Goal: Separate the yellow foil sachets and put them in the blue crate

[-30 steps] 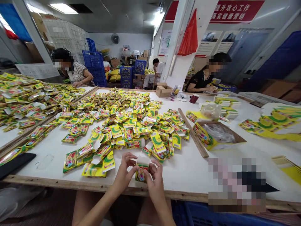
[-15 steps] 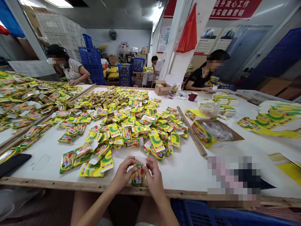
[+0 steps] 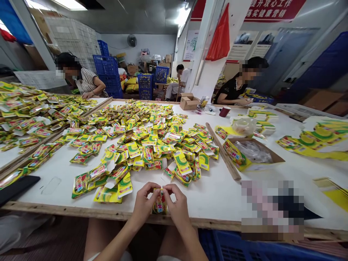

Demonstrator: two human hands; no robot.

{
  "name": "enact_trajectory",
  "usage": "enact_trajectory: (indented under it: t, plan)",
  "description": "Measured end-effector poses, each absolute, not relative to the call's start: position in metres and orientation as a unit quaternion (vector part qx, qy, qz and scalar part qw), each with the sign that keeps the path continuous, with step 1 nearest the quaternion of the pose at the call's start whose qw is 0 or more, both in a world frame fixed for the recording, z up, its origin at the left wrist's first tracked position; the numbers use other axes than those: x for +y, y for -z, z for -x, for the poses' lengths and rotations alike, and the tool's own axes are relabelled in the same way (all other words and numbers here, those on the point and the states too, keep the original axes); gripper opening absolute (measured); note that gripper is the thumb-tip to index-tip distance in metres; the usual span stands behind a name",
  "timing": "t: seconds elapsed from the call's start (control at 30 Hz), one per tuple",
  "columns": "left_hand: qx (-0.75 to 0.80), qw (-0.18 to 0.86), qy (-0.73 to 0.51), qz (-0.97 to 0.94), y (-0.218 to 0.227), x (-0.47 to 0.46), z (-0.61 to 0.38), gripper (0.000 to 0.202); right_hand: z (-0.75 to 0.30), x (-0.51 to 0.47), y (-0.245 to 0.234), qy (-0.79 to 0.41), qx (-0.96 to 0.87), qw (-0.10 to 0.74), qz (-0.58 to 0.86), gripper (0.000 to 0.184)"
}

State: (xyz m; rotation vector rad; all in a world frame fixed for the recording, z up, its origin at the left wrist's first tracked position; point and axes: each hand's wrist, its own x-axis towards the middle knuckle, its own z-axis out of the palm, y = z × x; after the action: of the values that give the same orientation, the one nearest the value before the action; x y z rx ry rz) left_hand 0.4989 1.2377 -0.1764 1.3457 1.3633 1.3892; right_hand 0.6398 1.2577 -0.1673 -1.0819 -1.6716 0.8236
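Note:
A small yellow, green and red printed packet stands at the table's front edge between my hands. My left hand pinches its top from the left, thumb and fingers closed. From the right, my right hand grips the same top edge, its fingertips almost meeting those of the left. The fingers cover the packet's upper end. Just beyond lies a large heap of similar packets, some with white end flaps standing out.
A wooden strip divides the white table. Right of it stand an open printed box with clear plastic and flat printed cartons. A dark phone lies left. Co-workers sit across the table; a blue crate is below.
My fingers have moved inward over the packet's top, and the white flap that stood up there is now covered. The view has shifted slightly.

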Motion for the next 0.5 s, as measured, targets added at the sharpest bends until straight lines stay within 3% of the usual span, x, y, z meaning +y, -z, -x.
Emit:
enact_trajectory:
  t: [0.13,0.37,0.5]
  plan:
    - [0.538,0.378,-0.556,-0.508,0.180,1.241,-0.501,0.021,-0.643,1.263,0.166,-0.341,-0.688,0.451,0.455,0.021]
    - [0.496,0.387,-0.549,-0.550,0.187,1.231,-0.495,0.020,-0.637,1.248,0.178,-0.387,-0.666,0.480,0.420,0.017]
    - [0.497,0.406,-0.551,-0.534,0.190,1.225,-0.491,0.032,-0.688,1.241,0.152,-0.308,-0.675,0.481,0.468,0.022]
